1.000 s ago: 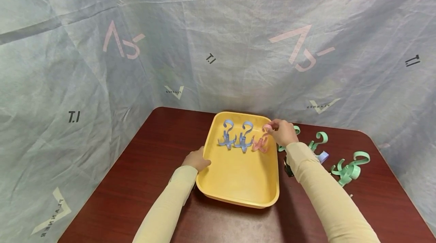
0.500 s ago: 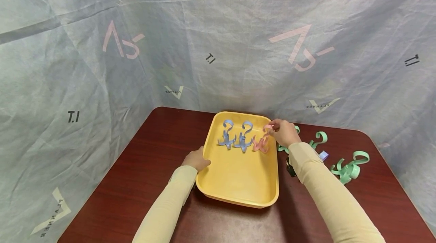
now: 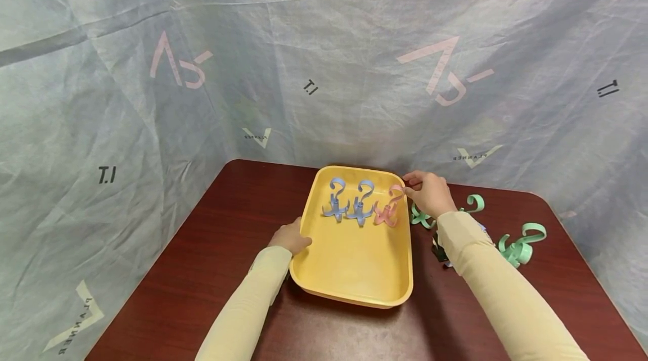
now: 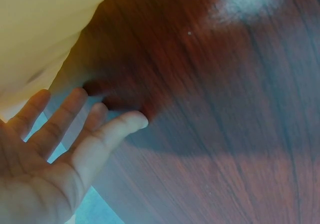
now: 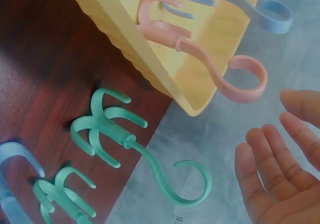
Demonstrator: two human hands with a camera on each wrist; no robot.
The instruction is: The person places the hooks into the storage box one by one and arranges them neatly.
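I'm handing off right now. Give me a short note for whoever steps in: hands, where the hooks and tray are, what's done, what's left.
Left hand: open, resting against the yellow tray's left rim.
Right hand: open and empty, just right of the pink hook.
In the tray: two blue hooks and the pink hook, standing in a row at the far end.
On the table, right of the tray: several green hooks, and a blue one partly hidden behind the right sleeve.
Done: three hooks are in the tray.
Left: probably the hooks on the table.
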